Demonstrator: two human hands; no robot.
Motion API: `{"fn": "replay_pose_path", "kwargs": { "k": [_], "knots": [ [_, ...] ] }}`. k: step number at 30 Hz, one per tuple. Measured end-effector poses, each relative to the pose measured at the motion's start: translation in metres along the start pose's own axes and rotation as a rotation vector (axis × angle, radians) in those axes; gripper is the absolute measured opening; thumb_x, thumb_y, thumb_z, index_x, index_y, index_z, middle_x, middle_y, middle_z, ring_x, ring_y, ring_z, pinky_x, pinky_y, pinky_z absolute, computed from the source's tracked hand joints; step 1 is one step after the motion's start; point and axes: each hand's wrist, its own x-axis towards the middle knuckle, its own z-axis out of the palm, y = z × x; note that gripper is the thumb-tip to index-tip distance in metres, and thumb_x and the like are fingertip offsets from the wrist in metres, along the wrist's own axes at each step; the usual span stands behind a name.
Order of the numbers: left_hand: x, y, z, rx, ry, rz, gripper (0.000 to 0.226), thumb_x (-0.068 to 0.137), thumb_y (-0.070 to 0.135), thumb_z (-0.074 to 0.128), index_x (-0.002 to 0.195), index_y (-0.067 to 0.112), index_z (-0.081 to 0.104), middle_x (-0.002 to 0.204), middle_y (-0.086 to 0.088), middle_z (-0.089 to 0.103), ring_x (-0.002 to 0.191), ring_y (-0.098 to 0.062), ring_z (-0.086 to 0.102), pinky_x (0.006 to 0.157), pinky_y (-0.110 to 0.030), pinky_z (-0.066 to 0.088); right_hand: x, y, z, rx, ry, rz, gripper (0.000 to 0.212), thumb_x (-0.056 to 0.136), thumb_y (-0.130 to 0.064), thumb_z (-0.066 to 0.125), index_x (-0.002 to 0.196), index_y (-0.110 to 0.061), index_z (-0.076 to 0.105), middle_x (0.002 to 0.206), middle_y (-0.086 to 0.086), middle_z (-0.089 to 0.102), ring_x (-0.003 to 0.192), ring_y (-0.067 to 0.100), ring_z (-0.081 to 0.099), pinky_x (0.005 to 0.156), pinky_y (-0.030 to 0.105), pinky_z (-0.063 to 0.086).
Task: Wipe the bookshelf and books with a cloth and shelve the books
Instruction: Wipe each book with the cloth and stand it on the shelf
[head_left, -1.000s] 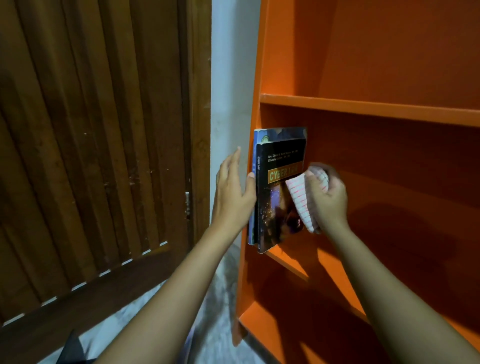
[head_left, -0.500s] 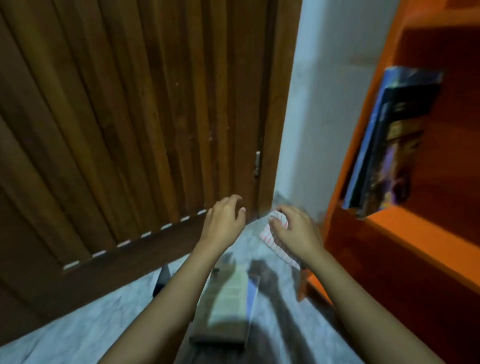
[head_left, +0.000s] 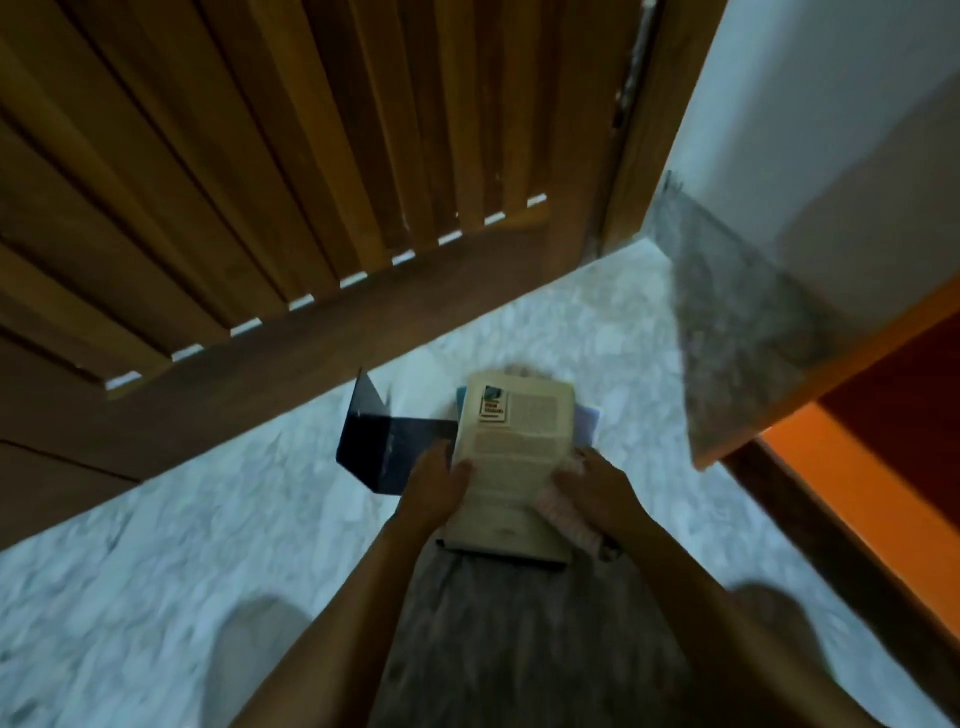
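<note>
A cream book (head_left: 511, 457) lies cover up just below the middle of the view, on top of other books (head_left: 587, 423) stacked on the pale marble floor (head_left: 208, 519). The left hand (head_left: 434, 493) grips the book's edge at 9 o'clock, fingers curled round it. The right hand (head_left: 597, 493) is at the book's 3 o'clock edge, fingers curled over a pink-striped cloth (head_left: 563, 512) bunched against the cover; the blur hides the finer grip. A dark blue bookend (head_left: 384, 447) stands on the floor at 9 o'clock from the book, touching the stack. The orange bookshelf (head_left: 831, 457) sits at 3 o'clock, and a slatted wooden door (head_left: 260, 182) at 11 o'clock.
</note>
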Motion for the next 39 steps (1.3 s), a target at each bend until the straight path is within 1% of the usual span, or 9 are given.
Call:
{"fn": "replay_pose_path", "kwargs": {
  "k": [4, 7, 12, 17, 22, 27, 30, 35, 39],
  "knots": [
    [0.012, -0.012, 0.012, -0.222, -0.091, -0.065, 0.049, 0.097, 0.032, 0.047, 0.137, 0.007, 0.034, 0.131, -0.006, 0.046, 0.116, -0.022, 0.050, 0.086, -0.029, 0.042, 0.002, -0.007, 0.023, 0.161, 0.142, 0.052, 0.030, 0.093, -0.027, 0.051, 0.119, -0.015, 0.056, 0.117, 0.010, 0.061, 0.102, 0.023, 0.056, 0.080, 0.028, 0.040],
    [0.019, -0.019, 0.019, -0.366, -0.130, -0.060, 0.058, 0.093, 0.044, 0.050, 0.140, 0.012, 0.034, 0.136, -0.007, 0.048, 0.118, -0.024, 0.052, 0.095, -0.037, 0.046, 0.001, -0.008, 0.038, 0.211, 0.201, 0.061, 0.030, 0.093, -0.030, 0.051, 0.119, -0.016, 0.055, 0.112, 0.008, 0.063, 0.096, 0.021, 0.058, 0.079, 0.029, 0.044],
    [0.019, -0.031, 0.015, -0.486, -0.015, -0.063, 0.038, 0.097, 0.029, 0.046, 0.131, 0.012, 0.045, 0.123, -0.005, 0.055, 0.108, -0.022, 0.057, 0.081, -0.027, 0.048, -0.005, -0.019, 0.051, 0.295, 0.208, 0.012, 0.030, 0.094, -0.020, 0.053, 0.123, -0.013, 0.053, 0.104, -0.002, 0.055, 0.097, 0.012, 0.051, 0.076, 0.016, 0.037],
    [0.017, -0.029, -0.006, -0.517, 0.085, 0.041, 0.028, 0.099, 0.027, 0.043, 0.118, 0.010, 0.056, 0.114, -0.003, 0.061, 0.102, -0.023, 0.060, 0.079, -0.028, 0.049, -0.003, -0.020, 0.061, 0.338, 0.214, 0.006, 0.031, 0.093, -0.023, 0.055, 0.122, -0.012, 0.054, 0.102, -0.003, 0.054, 0.094, 0.012, 0.052, 0.080, 0.023, 0.042],
    [0.011, -0.021, -0.020, -0.638, -0.006, 0.100, 0.037, 0.099, 0.028, 0.044, 0.134, 0.019, 0.049, 0.120, 0.000, 0.063, 0.105, -0.012, 0.062, 0.074, -0.015, 0.052, -0.002, -0.018, 0.064, 0.380, 0.214, 0.006, 0.015, 0.093, -0.024, 0.054, 0.106, -0.020, 0.058, 0.097, -0.005, 0.057, 0.093, 0.014, 0.057, 0.073, 0.019, 0.043],
    [-0.011, 0.000, -0.023, -0.690, 0.039, 0.131, 0.037, 0.099, 0.025, 0.044, 0.135, 0.023, 0.048, 0.116, -0.002, 0.066, 0.097, -0.011, 0.067, 0.073, -0.019, 0.054, -0.011, -0.022, 0.050, 0.344, 0.217, -0.025, 0.013, 0.093, -0.027, 0.054, 0.101, -0.018, 0.060, 0.095, -0.004, 0.059, 0.086, 0.012, 0.058, 0.070, 0.022, 0.044],
    [-0.032, 0.029, -0.037, -0.672, 0.097, 0.157, 0.037, 0.099, 0.030, 0.043, 0.136, 0.031, 0.047, 0.115, 0.001, 0.067, 0.096, -0.009, 0.066, 0.073, -0.020, 0.054, -0.020, -0.044, 0.020, 0.298, 0.358, -0.126, 0.020, 0.092, -0.027, 0.054, 0.095, -0.010, 0.063, 0.100, 0.005, 0.060, 0.089, 0.018, 0.061, 0.068, 0.025, 0.048],
    [-0.100, 0.100, -0.071, -0.735, 0.068, 0.437, 0.029, 0.100, 0.018, 0.042, 0.123, 0.032, 0.050, 0.111, 0.021, 0.062, 0.093, 0.012, 0.062, 0.071, -0.009, 0.049, -0.065, -0.128, -0.066, 0.264, 0.692, -0.309, 0.029, 0.094, -0.030, 0.051, 0.115, -0.011, 0.055, 0.123, 0.007, 0.044, 0.099, 0.014, 0.048, 0.080, 0.018, 0.032],
    [-0.152, 0.147, -0.081, -0.722, 0.140, 0.585, 0.039, 0.098, 0.018, 0.047, 0.137, 0.019, 0.047, 0.135, 0.005, 0.054, 0.111, 0.008, 0.055, 0.092, -0.015, 0.046, -0.120, -0.205, -0.110, 0.236, 0.890, -0.597, 0.027, 0.092, -0.034, 0.051, 0.112, -0.017, 0.056, 0.122, 0.003, 0.044, 0.097, 0.010, 0.049, 0.073, 0.020, 0.035]
  ]
}}
